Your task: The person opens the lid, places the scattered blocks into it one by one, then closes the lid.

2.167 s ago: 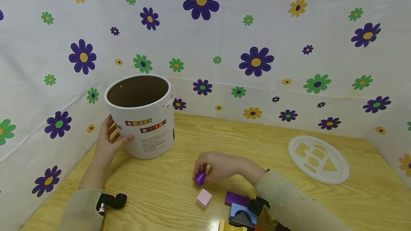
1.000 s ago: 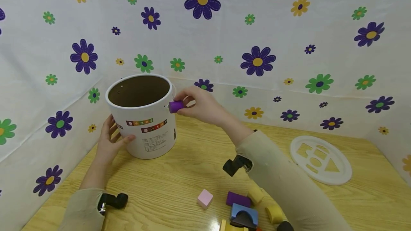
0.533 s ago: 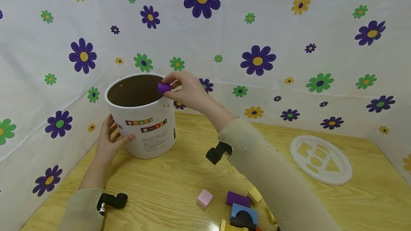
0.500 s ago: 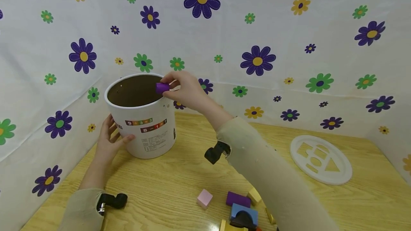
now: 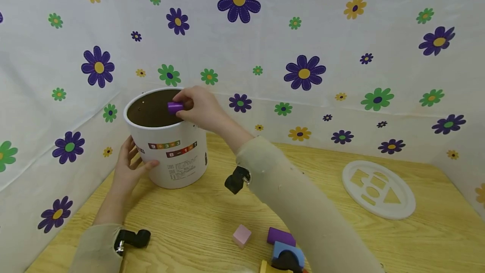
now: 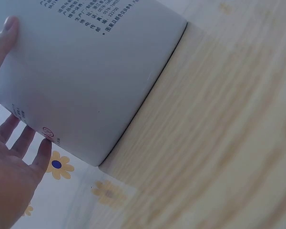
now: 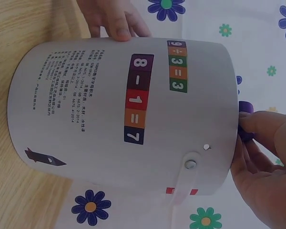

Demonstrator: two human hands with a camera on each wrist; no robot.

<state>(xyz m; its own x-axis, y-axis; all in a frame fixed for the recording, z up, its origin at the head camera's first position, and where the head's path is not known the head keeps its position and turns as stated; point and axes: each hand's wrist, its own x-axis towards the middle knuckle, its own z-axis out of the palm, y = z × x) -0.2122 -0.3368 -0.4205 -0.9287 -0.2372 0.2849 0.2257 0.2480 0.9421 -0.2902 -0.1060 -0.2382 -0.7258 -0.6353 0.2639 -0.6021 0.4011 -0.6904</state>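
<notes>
In the head view, the right hand (image 5: 201,108) pinches a purple cylindrical block (image 5: 174,108) over the mouth of a white, brown-lined round bucket (image 5: 163,154), its bottom hidden; wood-grain tabletop (image 5: 185,222) stretches rightward. Left wrist: the left hand (image 6: 13,177) grips the bucket's side, fingers parted. Right wrist: the block shows just past the bucket's rim.

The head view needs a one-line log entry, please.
left hand: holds white bucket | right hand: pinches purple block at bucket rim | pink cube: on table

Beige sleeves (image 5: 303,201), black rounded wrist mounts (image 5: 130,237) at cuffs, small silver fitting (image 5: 120,247)
</notes>
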